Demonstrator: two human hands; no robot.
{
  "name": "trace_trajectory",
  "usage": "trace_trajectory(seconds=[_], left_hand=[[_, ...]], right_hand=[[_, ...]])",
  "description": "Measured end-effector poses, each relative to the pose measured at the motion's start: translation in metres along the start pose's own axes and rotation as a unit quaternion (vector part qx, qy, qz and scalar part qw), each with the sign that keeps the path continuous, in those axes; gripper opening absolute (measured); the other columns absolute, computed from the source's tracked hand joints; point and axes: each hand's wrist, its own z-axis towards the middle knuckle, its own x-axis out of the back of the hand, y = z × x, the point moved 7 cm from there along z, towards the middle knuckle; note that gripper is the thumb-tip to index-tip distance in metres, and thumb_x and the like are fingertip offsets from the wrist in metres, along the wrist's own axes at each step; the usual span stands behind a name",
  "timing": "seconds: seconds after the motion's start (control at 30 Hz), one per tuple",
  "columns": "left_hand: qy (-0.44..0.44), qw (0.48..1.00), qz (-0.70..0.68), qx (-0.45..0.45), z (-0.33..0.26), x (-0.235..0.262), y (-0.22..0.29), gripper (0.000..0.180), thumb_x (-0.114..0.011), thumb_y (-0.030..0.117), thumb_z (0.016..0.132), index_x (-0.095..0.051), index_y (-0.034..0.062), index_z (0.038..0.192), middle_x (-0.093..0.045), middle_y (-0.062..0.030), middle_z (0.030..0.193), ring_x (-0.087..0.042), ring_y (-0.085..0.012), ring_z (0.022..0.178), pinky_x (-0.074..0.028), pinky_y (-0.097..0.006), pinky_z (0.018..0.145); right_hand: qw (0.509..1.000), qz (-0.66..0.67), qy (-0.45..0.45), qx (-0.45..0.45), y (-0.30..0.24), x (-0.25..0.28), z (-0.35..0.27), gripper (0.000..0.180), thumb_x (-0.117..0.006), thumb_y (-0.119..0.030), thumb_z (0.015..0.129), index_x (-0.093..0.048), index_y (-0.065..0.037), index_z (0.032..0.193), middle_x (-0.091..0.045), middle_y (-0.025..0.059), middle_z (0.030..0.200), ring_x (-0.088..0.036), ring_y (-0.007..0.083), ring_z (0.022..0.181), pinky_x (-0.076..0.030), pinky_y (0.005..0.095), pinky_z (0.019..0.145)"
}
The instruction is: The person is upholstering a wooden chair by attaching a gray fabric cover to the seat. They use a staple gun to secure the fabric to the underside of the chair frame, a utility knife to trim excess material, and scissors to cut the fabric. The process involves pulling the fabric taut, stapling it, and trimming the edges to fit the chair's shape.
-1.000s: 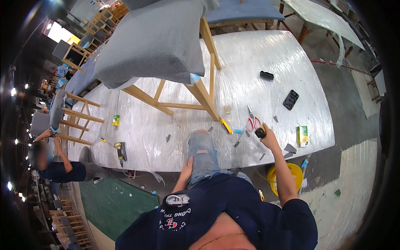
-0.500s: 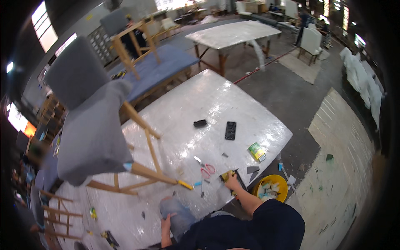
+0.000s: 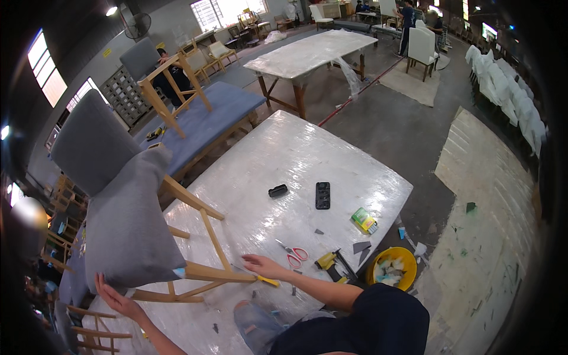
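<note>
A grey upholstered chair (image 3: 127,219) with bare wooden legs lies tipped on the plastic-covered table (image 3: 254,154). At the seat's near lower edge is my left hand (image 3: 120,300), its fingers extended up against the fabric; the contact is hard to judge. My right hand (image 3: 261,266) reaches across to the foot of a chair leg, fingers stretched out and holding nothing visible. Just below it lies a yellow-handled tool (image 3: 269,281). Red-handled scissors (image 3: 297,257) rest to the right. A yellow and black staple gun (image 3: 335,267) lies by the table's near right edge.
Two black objects, one a small case (image 3: 277,191), one a flat tray-like piece (image 3: 322,195), lie mid-table. A green and yellow box (image 3: 364,220) and grey scraps (image 3: 361,247) are near the right edge. A yellow bucket (image 3: 391,269) stands beside the table. Other people work farther back.
My right hand has let go of the staple gun and moved left to the chair leg. My left hand has moved from my lap area to the seat's near edge.
</note>
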Motion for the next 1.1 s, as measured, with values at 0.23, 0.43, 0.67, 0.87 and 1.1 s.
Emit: trace_trajectory(seconds=[0.23, 0.43, 0.67, 0.87, 1.1], left_hand=[[0.038, 0.987, 0.048, -0.148, 0.013, -0.028, -0.033, 0.055, -0.024, 0.034, 0.103, -0.064, -0.0001, 0.121, -0.061, -0.0160, 0.128, -0.052, -0.0323, 0.123, -0.033, -0.047, 0.111], [0.038, 0.990, -0.070, -0.119, 0.017, -0.005, -0.085, 0.054, -0.027, 0.034, 0.097, -0.063, -0.0004, 0.116, -0.062, -0.0167, 0.126, -0.053, -0.0333, 0.124, -0.030, -0.050, 0.114], [0.050, 0.990, -0.033, -0.132, 0.016, 0.006, -0.081, 0.051, -0.028, 0.033, 0.096, -0.065, 0.0017, 0.114, -0.065, -0.0162, 0.125, -0.053, -0.0335, 0.125, -0.027, -0.053, 0.115], [0.054, 0.989, -0.030, -0.133, 0.015, 0.005, -0.085, 0.051, -0.027, 0.033, 0.098, -0.065, 0.0028, 0.115, -0.067, -0.0135, 0.123, -0.054, -0.0324, 0.125, -0.025, -0.051, 0.116], [0.062, 0.995, -0.058, -0.049, -0.023, 0.012, -0.050, 0.043, -0.043, 0.020, 0.102, -0.043, -0.0009, 0.140, -0.043, -0.0180, 0.147, -0.039, -0.0325, 0.137, -0.026, -0.045, 0.115]], right_hand=[[0.987, -0.073, 0.040, 0.139, -0.046, -0.136, 0.057, 0.052, -0.041, -0.040, 0.106, -0.046, -0.001, 0.139, -0.055, 0.0203, 0.125, -0.050, 0.0326, 0.122, -0.037, 0.0383, 0.107], [0.982, -0.060, 0.002, 0.179, -0.042, -0.185, 0.033, 0.047, -0.045, -0.035, 0.105, -0.047, 0.000, 0.136, -0.056, 0.0214, 0.121, -0.055, 0.0336, 0.114, -0.039, 0.0405, 0.105], [0.977, -0.111, -0.161, 0.085, -0.062, -0.172, 0.037, 0.067, -0.060, -0.041, 0.098, -0.039, 0.004, 0.143, -0.051, 0.0230, 0.139, -0.047, 0.0321, 0.133, -0.037, 0.0396, 0.111], [0.952, -0.207, -0.191, 0.120, -0.061, -0.162, 0.045, 0.074, -0.069, -0.032, 0.089, -0.037, 0.002, 0.146, -0.051, 0.0229, 0.139, -0.050, 0.0334, 0.130, -0.040, 0.0410, 0.109], [0.951, -0.194, -0.029, 0.237, -0.126, -0.110, 0.055, 0.039, -0.069, -0.006, 0.087, -0.062, -0.007, 0.125, -0.064, 0.0110, 0.121, -0.062, 0.0230, 0.113, -0.050, 0.0334, 0.093]])
